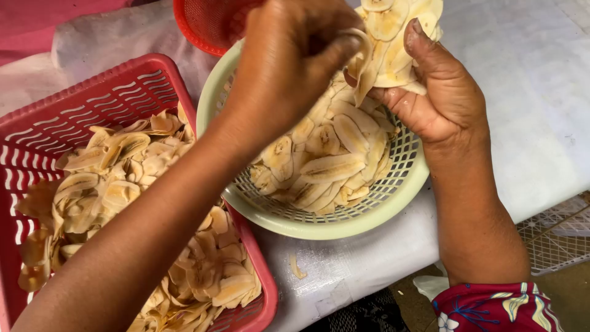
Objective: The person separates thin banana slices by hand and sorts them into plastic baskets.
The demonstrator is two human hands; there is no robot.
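While both hands work over the pale green basket (369, 215), the right hand (439, 92) grips a stack of banana slices (393, 37), its top cut off.
Left hand (289, 55) pinches one slice off it, fingertips partly hidden; red basket (92, 92) beside holds more.

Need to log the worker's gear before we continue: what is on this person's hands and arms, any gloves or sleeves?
No gloves: the left hand and right hand are bare, as are both forearms. No rings or watch show. Only the right arm shows clothing, a dark red sleeve printed with flowers and leaves.
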